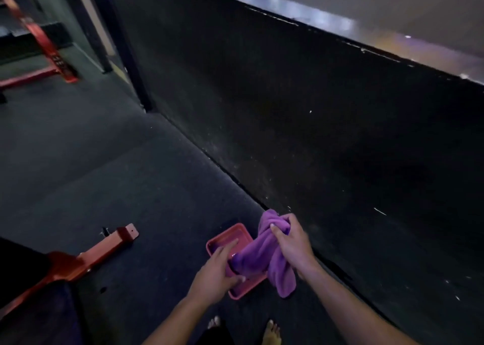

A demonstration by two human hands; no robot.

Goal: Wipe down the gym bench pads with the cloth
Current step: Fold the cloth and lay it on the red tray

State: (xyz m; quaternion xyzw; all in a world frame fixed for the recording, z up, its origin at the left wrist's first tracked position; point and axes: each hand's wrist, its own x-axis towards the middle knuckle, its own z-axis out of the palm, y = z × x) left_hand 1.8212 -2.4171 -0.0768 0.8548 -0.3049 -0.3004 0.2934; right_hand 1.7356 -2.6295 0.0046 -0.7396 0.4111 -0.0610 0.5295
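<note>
At the far left a red metal frame (39, 43) stands in the background, and nearer, at the lower left, the red foot of a bench frame (99, 250) lies along the dark floor (104, 174); a dark shape beside it may be a bench pad, but it is too dim to tell. Moving right, the left hand (214, 276) reaches over a shallow red tray (220, 236) on the floor, its fingers curled round the lower end of the purple cloth (262, 255). The right hand (293, 240) grips the upper bunched end, so both hands are clamped on the cloth, held just above the tray with a loose tail hanging down. It looks twisted between them, as if being wrung out, though that is a judgement. Bare toes show at the bottom edge. To the right rises a dark wall (327, 122).

No pad is being touched, so the wiping itself seems not yet under way here: the cloth is being readied, and the whole wipe-down appears left to do.
</note>
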